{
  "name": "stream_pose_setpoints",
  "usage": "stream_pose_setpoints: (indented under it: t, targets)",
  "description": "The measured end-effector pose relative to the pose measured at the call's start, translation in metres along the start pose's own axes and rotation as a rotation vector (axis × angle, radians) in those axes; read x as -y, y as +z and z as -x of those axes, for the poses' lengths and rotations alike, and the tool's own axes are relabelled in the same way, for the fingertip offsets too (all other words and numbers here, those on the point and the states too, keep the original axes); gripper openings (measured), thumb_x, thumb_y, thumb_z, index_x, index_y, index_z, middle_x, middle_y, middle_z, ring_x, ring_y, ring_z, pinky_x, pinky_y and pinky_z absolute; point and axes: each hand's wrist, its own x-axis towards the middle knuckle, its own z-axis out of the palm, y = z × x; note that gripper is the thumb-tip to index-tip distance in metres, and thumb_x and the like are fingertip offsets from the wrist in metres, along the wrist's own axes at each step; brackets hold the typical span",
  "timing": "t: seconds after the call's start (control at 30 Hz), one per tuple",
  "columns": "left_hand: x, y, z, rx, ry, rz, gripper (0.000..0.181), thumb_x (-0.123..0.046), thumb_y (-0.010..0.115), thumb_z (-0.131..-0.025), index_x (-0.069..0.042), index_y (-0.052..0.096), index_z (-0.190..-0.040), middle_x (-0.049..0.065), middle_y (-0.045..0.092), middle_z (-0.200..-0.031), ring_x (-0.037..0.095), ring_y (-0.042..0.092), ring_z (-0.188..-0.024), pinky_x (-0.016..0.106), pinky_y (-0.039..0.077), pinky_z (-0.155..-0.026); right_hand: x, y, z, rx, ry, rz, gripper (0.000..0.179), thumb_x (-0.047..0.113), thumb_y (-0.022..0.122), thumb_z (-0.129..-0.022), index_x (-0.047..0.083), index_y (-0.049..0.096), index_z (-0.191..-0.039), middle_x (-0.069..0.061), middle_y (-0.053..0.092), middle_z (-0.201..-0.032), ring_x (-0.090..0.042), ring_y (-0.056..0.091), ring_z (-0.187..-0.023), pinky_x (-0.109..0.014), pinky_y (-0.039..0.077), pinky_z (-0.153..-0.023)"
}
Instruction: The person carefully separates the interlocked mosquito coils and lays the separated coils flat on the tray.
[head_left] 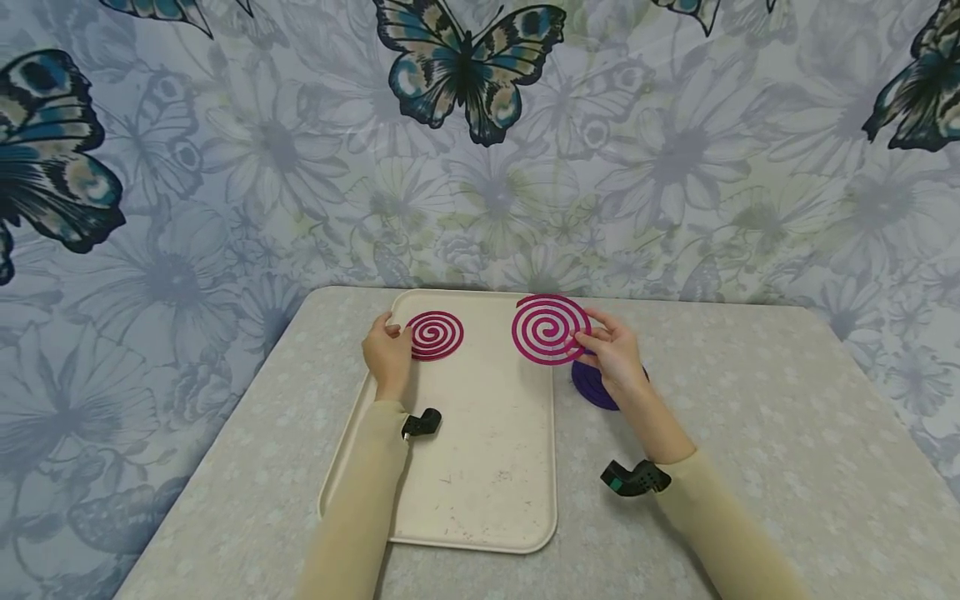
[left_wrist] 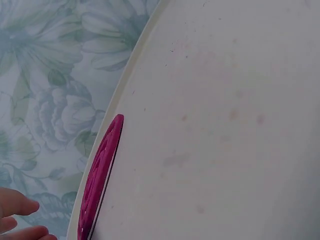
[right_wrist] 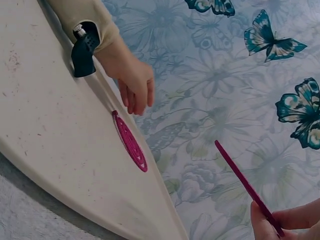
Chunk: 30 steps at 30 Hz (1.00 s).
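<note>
Sleeved right hand (head_left: 617, 354) pinches magenta spiral (head_left: 550, 331), left hand (head_left: 387, 358) loosely bent.

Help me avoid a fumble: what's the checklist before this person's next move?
1. Right hand pinches raised magenta coil: ok.
2. Second magenta coil lies on cream tray: ok.
3. Bare tray surface beside that coil: ok.
4. Left hand off that coil: cannot tell; they meet in the head view.
5. Purple disc fully in sight: not ok; right hand partly covers it.

Butterfly-and-flower backdrop (head_left: 480, 196) behind a pale grey, faintly patterned tabletop (head_left: 757, 417).
</note>
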Motion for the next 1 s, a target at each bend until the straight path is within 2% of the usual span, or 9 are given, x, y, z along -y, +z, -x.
stream_pose_setpoints:
  t: [0.17,0.37,0.5,0.6,0.77,0.9,0.97,1.0]
  targets:
    - [-0.001,0.003,0.003,-0.001,0.016,0.032,0.040,-0.007,0.068,-0.085,-0.001,0.061,-0.124,0.021,0.071,-0.096,0.034,0.067,-0.090,0.045,0.054,-0.084,-0.019,0.011,-0.017,-0.016,0.040,0.017,0.054,-0.005,0.053,-0.092,0.004,0.039,-0.144,0.007,0.065,-0.072,-0.004,0.067,-0.062,-0.016,0.055,-0.054]
    - [-0.004,0.005,0.006,0.016,0.068,0.101,0.038,-0.003,0.067,-0.084,0.004,0.061,-0.121,0.025,0.071,-0.094,0.036,0.068,-0.088,0.046,0.054,-0.084,-0.036,0.030,-0.038,0.026,0.067,0.031,0.056,-0.006,0.054,-0.092,0.001,0.036,-0.144,0.007,0.064,-0.072,-0.002,0.065,-0.062,-0.015,0.054,-0.055]
    - [-0.003,0.006,0.005,0.016,0.083,0.145,0.037,-0.001,0.067,-0.083,0.004,0.062,-0.119,0.024,0.072,-0.093,0.035,0.068,-0.087,0.045,0.055,-0.082,-0.045,0.041,-0.053,0.050,0.065,0.049,0.057,-0.006,0.055,-0.091,-0.001,0.035,-0.144,0.005,0.064,-0.073,-0.002,0.063,-0.058,-0.016,0.052,-0.051]
    - [-0.002,0.010,0.003,0.043,0.101,0.187,0.037,-0.002,0.067,-0.084,0.002,0.062,-0.120,0.023,0.072,-0.094,0.033,0.068,-0.087,0.042,0.055,-0.082,-0.046,0.046,-0.059,0.033,0.070,0.056,0.055,-0.008,0.055,-0.090,-0.002,0.038,-0.142,0.004,0.064,-0.072,-0.003,0.060,-0.054,-0.016,0.048,-0.046]
    - [-0.003,0.012,0.003,0.102,0.104,0.240,0.037,-0.002,0.067,-0.084,0.000,0.062,-0.121,0.021,0.072,-0.095,0.029,0.067,-0.086,0.029,0.055,-0.079,-0.048,0.054,-0.063,0.015,0.086,0.079,0.054,-0.011,0.054,-0.088,-0.007,0.038,-0.139,0.003,0.061,-0.067,-0.004,0.058,-0.051,-0.017,0.047,-0.044]
    - [-0.005,0.011,0.004,0.110,0.094,0.254,0.037,-0.001,0.066,-0.084,-0.001,0.062,-0.120,0.021,0.072,-0.095,0.027,0.067,-0.085,0.014,0.049,-0.072,-0.066,0.053,-0.079,0.004,0.071,0.130,0.055,-0.008,0.057,-0.088,-0.006,0.039,-0.140,-0.002,0.062,-0.074,-0.005,0.060,-0.054,-0.020,0.053,-0.049]
    - [-0.005,0.010,0.004,0.113,0.095,0.262,0.037,-0.001,0.066,-0.084,0.000,0.062,-0.121,0.021,0.072,-0.096,0.027,0.067,-0.086,0.009,0.047,-0.069,-0.074,0.050,-0.085,0.019,0.048,0.106,0.054,-0.005,0.061,-0.086,-0.005,0.043,-0.137,-0.007,0.065,-0.079,-0.007,0.063,-0.059,-0.022,0.055,-0.054]
    - [-0.006,0.010,0.004,0.113,0.096,0.269,0.037,-0.001,0.065,-0.084,0.000,0.061,-0.121,0.022,0.072,-0.096,0.028,0.067,-0.086,0.008,0.046,-0.068,-0.086,0.045,-0.098,0.029,0.023,0.095,0.055,-0.002,0.064,-0.085,-0.005,0.045,-0.136,-0.008,0.067,-0.083,-0.008,0.065,-0.062,-0.022,0.056,-0.057]
